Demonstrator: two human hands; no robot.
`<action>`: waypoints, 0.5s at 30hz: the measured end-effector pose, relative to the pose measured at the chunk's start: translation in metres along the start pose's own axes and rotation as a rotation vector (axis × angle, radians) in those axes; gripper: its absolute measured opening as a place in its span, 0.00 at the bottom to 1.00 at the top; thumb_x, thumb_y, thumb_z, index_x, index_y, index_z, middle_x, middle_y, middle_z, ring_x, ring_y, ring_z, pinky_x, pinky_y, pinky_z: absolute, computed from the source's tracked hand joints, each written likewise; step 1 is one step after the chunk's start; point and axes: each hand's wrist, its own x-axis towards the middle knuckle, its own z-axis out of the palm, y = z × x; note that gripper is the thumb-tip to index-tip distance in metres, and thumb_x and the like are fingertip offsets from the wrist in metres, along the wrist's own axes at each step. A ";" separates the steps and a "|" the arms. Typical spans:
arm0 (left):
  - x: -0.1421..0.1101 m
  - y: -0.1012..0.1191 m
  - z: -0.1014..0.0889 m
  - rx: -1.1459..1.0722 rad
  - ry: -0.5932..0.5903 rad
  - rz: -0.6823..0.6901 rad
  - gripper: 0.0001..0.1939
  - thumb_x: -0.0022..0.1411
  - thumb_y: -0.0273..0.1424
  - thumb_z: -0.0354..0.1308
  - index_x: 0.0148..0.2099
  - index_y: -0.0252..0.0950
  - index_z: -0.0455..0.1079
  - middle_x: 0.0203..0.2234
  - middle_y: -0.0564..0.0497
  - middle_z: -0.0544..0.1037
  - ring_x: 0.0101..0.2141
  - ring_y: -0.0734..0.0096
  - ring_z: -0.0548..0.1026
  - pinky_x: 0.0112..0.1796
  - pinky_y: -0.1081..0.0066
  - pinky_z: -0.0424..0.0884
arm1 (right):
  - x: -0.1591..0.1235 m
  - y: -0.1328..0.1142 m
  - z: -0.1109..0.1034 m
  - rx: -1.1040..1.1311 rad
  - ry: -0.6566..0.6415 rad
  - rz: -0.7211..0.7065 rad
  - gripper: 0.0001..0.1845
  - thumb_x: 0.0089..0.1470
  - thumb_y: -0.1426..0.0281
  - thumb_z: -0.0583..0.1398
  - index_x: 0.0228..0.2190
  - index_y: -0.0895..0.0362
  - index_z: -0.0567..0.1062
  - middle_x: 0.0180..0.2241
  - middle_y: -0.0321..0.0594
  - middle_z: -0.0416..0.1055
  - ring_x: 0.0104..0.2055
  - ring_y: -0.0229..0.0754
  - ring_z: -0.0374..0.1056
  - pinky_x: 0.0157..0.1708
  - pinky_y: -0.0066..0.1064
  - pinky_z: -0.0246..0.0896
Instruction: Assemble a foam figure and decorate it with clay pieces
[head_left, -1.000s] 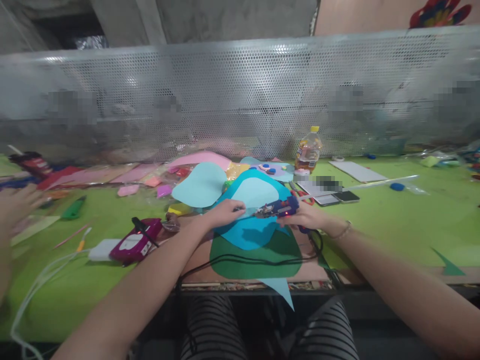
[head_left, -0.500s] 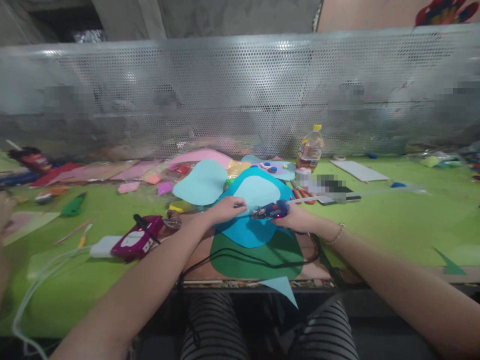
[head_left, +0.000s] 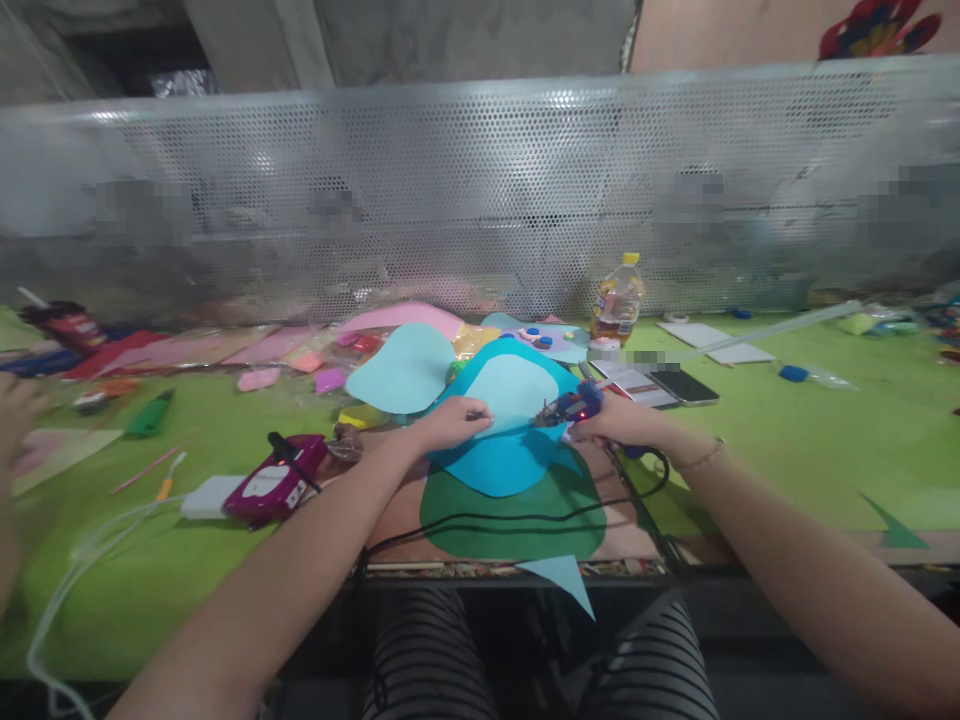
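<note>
My right hand grips a dark blue hot glue gun, a small red light on its side and a long clear glue stick sticking out behind. Its nozzle points left, just over a bright blue sheet. On that sheet lies a smaller pale blue piece. My left hand is closed at the left edge of the pale blue piece, thumb and finger pinched on it. Beneath the blue sheet shows a green cut-out.
A magenta power strip with a white plug stands left; a black cord crosses the front. A drink bottle, phone and pale cut-out lie beyond. Another person's hand shows far left. A perforated metal panel rises behind.
My right hand has drawn the glue gun to the right, away from my left hand, and the glue stick has tilted up. My left hand has stayed nearly in place.
</note>
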 end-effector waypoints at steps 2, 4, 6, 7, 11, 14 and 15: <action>-0.002 0.003 -0.001 -0.017 -0.028 0.043 0.13 0.57 0.37 0.51 0.34 0.35 0.72 0.39 0.48 0.78 0.41 0.65 0.74 0.44 0.68 0.68 | 0.002 0.004 -0.005 0.003 -0.007 -0.058 0.11 0.42 0.65 0.60 0.16 0.57 0.68 0.18 0.36 0.68 0.21 0.37 0.62 0.23 0.29 0.57; -0.004 0.006 -0.001 0.003 -0.063 0.116 0.11 0.57 0.35 0.52 0.31 0.34 0.72 0.41 0.47 0.77 0.43 0.66 0.73 0.45 0.69 0.66 | 0.004 0.008 -0.009 0.030 0.025 -0.079 0.12 0.44 0.64 0.59 0.16 0.57 0.70 0.19 0.38 0.69 0.22 0.37 0.63 0.24 0.29 0.58; -0.005 0.010 -0.002 0.066 -0.079 0.186 0.10 0.56 0.32 0.53 0.29 0.35 0.72 0.41 0.46 0.77 0.43 0.67 0.73 0.46 0.70 0.66 | 0.008 0.012 -0.011 0.084 0.080 -0.033 0.12 0.44 0.63 0.59 0.18 0.58 0.71 0.20 0.38 0.71 0.22 0.38 0.63 0.24 0.29 0.59; -0.006 0.012 -0.002 0.103 -0.079 0.213 0.09 0.56 0.32 0.53 0.29 0.35 0.72 0.41 0.46 0.77 0.42 0.68 0.73 0.46 0.70 0.66 | 0.009 0.014 -0.012 0.107 0.108 -0.013 0.11 0.44 0.63 0.59 0.19 0.58 0.72 0.21 0.39 0.72 0.22 0.38 0.63 0.24 0.29 0.59; -0.006 0.017 0.001 0.260 -0.046 0.277 0.11 0.58 0.33 0.51 0.29 0.35 0.72 0.34 0.46 0.77 0.37 0.68 0.74 0.43 0.69 0.67 | 0.013 0.017 -0.016 0.079 0.220 0.016 0.13 0.44 0.60 0.60 0.22 0.58 0.73 0.23 0.40 0.72 0.25 0.39 0.64 0.27 0.29 0.58; -0.005 0.022 0.009 0.358 0.058 0.296 0.16 0.63 0.35 0.46 0.40 0.35 0.73 0.42 0.44 0.75 0.46 0.65 0.70 0.49 0.66 0.63 | 0.014 0.017 -0.019 0.015 0.388 0.049 0.14 0.45 0.59 0.58 0.23 0.58 0.72 0.23 0.39 0.71 0.24 0.39 0.62 0.26 0.29 0.56; -0.005 0.024 0.012 0.390 0.052 0.297 0.18 0.64 0.37 0.44 0.47 0.35 0.70 0.49 0.44 0.72 0.51 0.63 0.67 0.53 0.64 0.60 | 0.014 0.017 -0.019 0.004 0.442 0.031 0.13 0.45 0.59 0.58 0.23 0.58 0.72 0.23 0.38 0.70 0.24 0.39 0.62 0.26 0.29 0.56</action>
